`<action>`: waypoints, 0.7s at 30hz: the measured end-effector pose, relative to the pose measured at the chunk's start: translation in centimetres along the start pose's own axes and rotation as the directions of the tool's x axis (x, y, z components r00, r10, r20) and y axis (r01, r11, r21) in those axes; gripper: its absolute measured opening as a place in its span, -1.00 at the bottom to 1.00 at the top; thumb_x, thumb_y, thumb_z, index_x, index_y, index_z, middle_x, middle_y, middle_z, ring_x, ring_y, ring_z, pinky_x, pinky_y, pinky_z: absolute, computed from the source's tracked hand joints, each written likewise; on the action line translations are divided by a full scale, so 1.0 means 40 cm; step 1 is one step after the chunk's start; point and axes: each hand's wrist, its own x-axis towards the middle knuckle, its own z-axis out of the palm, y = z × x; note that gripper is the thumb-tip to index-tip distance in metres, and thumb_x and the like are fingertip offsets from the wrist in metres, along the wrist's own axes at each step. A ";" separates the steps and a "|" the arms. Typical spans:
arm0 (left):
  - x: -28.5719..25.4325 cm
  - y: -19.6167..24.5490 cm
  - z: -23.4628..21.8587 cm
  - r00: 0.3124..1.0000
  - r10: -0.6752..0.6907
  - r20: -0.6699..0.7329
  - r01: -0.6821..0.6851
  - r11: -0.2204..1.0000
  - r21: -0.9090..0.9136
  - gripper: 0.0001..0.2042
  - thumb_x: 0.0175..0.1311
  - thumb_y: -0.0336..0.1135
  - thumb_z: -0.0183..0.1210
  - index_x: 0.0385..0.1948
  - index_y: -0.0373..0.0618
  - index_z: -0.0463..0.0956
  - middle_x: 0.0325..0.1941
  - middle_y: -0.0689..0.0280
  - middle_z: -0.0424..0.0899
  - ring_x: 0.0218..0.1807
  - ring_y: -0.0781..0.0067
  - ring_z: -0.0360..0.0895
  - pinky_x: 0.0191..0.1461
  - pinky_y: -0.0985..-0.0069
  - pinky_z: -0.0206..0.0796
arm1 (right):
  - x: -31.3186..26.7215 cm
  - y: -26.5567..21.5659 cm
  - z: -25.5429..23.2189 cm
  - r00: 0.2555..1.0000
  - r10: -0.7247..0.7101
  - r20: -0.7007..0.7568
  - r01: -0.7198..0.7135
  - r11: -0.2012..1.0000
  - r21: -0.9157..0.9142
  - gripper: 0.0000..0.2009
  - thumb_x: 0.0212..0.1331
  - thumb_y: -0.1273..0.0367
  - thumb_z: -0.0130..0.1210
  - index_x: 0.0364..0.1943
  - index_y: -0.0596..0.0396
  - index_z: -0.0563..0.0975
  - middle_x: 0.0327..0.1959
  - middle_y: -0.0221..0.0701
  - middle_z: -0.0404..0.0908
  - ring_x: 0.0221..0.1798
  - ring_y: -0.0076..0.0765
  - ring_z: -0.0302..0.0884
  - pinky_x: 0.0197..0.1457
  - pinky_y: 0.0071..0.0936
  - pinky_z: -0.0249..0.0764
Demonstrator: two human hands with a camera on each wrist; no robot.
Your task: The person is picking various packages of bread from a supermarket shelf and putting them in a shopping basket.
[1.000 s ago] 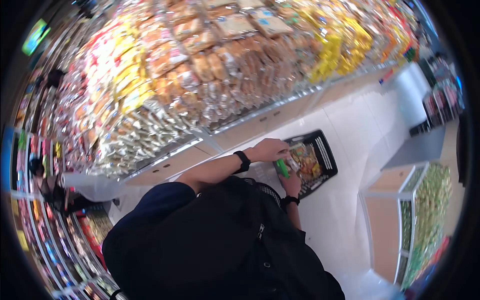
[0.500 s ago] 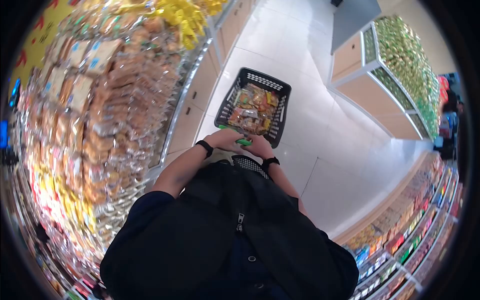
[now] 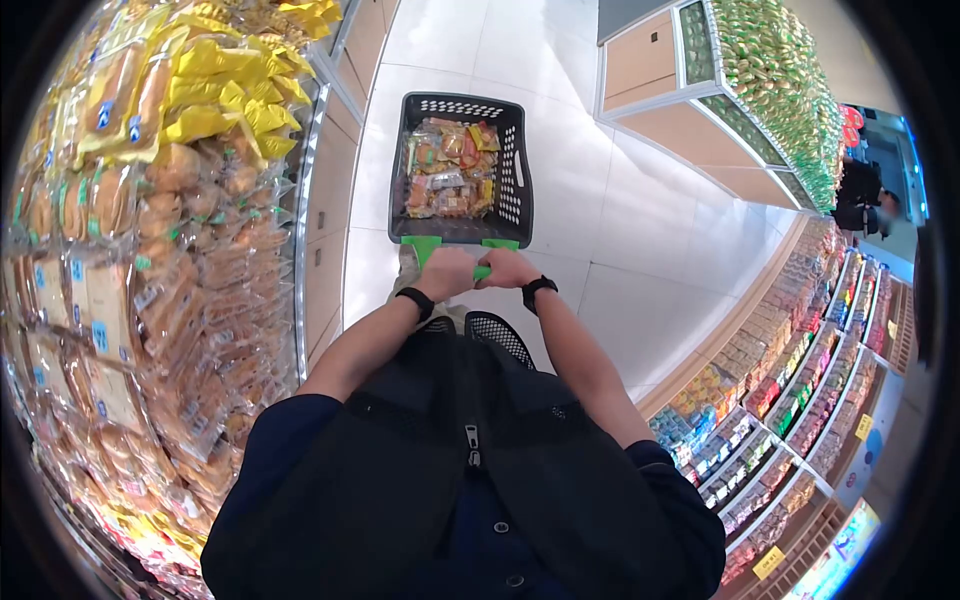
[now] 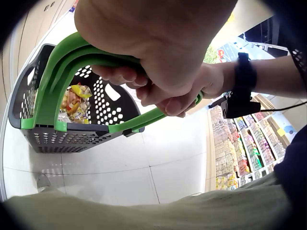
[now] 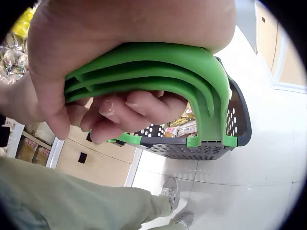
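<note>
Both hands hold the green handle [image 4: 53, 81] of a black perforated basket [image 3: 515, 165], which is out in front of the body. In the head view the left hand [image 3: 447, 274] grips the handle on the left, and the right hand [image 3: 508, 268] is close beside it on the right. The right wrist view shows the right hand's fingers [image 5: 136, 108] curled under the green handle [image 5: 158, 67]. Fingers of the left hand [image 4: 144, 52] wrap the handle in the left wrist view. Packaged snacks [image 3: 450, 168] lie inside the basket.
Wrapped breads [image 3: 180, 290] are piled on a display along the left. A cabinet with green packets [image 3: 775, 80] stands at the upper right, and shelves of small packaged goods [image 3: 800, 380] line the lower right. Pale tiled floor [image 3: 600, 220] runs between them.
The view has turned, and the bread display now lies along the left. The basket has swung from the right to straight ahead of the body, with both hands at its handle.
</note>
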 end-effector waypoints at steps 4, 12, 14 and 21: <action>0.113 -0.042 -0.038 0.998 0.058 0.029 -0.057 0.998 -0.031 -0.72 -0.01 -0.12 0.30 -0.43 -0.17 0.67 -0.45 0.01 0.69 -0.32 0.00 0.68 -0.17 0.14 0.51 | 0.042 0.026 -0.098 0.996 -0.047 -0.079 0.042 0.997 -0.059 -0.63 -0.11 0.07 0.31 -0.29 0.01 0.71 -0.34 -0.16 0.71 -0.25 0.04 0.65 -0.09 -0.14 0.54; 0.318 -0.105 -0.213 0.995 0.096 -0.041 -0.095 0.995 0.019 -0.84 -0.03 -0.26 0.24 -0.50 -0.12 0.68 -0.46 0.07 0.70 -0.33 0.03 0.69 -0.21 0.18 0.54 | 0.157 0.038 -0.349 0.991 -0.042 -0.126 0.030 0.995 -0.099 -0.65 -0.06 0.09 0.30 -0.28 0.01 0.71 -0.34 -0.12 0.70 -0.22 0.08 0.64 -0.08 -0.08 0.54; 0.399 -0.114 -0.276 0.998 0.059 0.038 -0.060 0.998 0.033 -0.79 -0.02 -0.22 0.26 -0.39 -0.10 0.70 -0.39 0.07 0.72 -0.29 0.02 0.70 -0.16 0.17 0.55 | 0.193 0.062 -0.425 0.982 -0.076 -0.170 0.062 0.994 -0.087 -0.65 -0.06 0.10 0.30 -0.25 0.01 0.71 -0.33 -0.10 0.69 -0.21 0.09 0.64 -0.08 -0.06 0.54; 0.649 -0.195 -0.446 0.986 -0.077 0.150 0.061 0.992 0.113 -0.70 0.08 -0.10 0.21 -0.16 0.08 0.67 -0.33 0.00 0.70 -0.23 -0.09 0.66 -0.11 0.03 0.50 | 0.351 0.113 -0.681 0.961 -0.154 -0.228 0.161 0.987 0.011 -0.66 -0.10 0.10 0.30 -0.31 0.02 0.71 -0.36 -0.07 0.68 -0.28 0.15 0.63 -0.15 -0.10 0.56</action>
